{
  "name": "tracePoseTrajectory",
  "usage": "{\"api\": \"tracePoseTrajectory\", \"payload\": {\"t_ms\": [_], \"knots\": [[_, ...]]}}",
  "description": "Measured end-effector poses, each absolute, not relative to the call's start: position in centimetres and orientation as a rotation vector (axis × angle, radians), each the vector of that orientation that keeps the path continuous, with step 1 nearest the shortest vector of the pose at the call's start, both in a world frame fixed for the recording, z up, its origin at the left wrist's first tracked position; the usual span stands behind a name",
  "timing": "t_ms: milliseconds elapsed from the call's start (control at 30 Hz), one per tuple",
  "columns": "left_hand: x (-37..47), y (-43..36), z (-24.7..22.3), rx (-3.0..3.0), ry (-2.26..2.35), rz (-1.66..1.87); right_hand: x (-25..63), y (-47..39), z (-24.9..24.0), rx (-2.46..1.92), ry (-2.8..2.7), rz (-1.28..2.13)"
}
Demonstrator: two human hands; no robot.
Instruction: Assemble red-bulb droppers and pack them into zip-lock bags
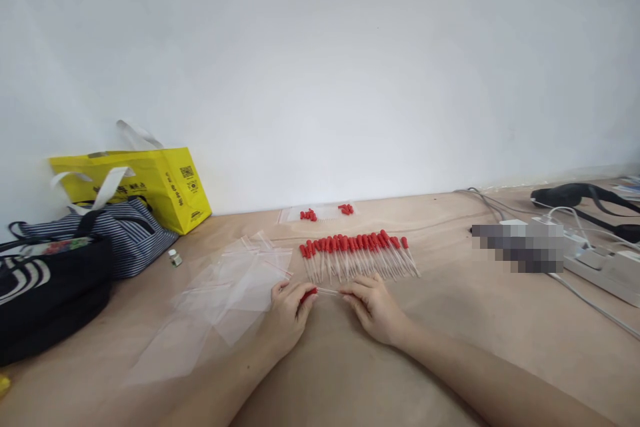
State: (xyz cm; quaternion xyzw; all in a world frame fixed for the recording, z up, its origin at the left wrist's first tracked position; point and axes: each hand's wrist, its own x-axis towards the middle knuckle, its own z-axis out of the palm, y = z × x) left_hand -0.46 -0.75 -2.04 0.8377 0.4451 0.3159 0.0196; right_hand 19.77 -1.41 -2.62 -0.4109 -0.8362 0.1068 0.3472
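Note:
Several clear droppers with red bulbs [345, 244] lie side by side on the table, bulbs toward the wall. Just in front of them, my left hand [291, 310] is closed on the red bulb end of a dropper. My right hand [373, 307] pinches the other end of its clear tube [327, 291], which spans the gap between my hands. How many tubes are held is too small to tell. To the left lie overlapping clear zip bags [240, 287]. Behind the row, loose red bulbs [308, 215] rest on or in another clear bag [327, 219].
A yellow bag [173, 187], a striped bag [143, 240] and a black bag [55, 293] stand at the left, beside a small bottle [175, 257]. On the right are a power strip [607, 273], cables and a black strap [575, 195]. A wall borders the table's back.

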Motion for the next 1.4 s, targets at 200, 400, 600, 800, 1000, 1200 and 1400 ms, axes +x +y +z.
{"api": "tracePoseTrajectory", "payload": {"t_ms": [200, 400, 600, 800, 1000, 1200, 1400], "knots": [[-0.2, -1.0, -1.9, 2.538, 1.352, 1.014, 20.0, -1.2, -2.6, -1.007, -2.226, 0.253], [-0.1, -1.6, -1.5, 2.603, 1.268, 0.894, 21.0, -0.4, -2.2, -0.935, -2.358, 0.044], [0.1, -2.2, -1.1, 2.709, 1.188, 0.844, 21.3, -0.4, -1.7, -0.920, -2.433, -0.021], [0.2, -2.1, -1.4, 2.731, 1.184, 0.911, 20.4, -0.9, -2.0, -0.981, -2.373, 0.053], [0.2, -2.3, -1.4, 2.780, 1.125, 0.901, 19.8, -1.0, -2.2, -0.947, -2.384, 0.061], [0.3, -2.1, -1.4, 2.755, 1.141, 0.902, 19.4, -0.9, -2.1, -0.957, -2.363, 0.081], [-0.6, -0.7, -0.9, 2.704, 1.275, 0.973, 19.8, -1.0, -1.6, -1.027, -2.253, 0.131]]}}
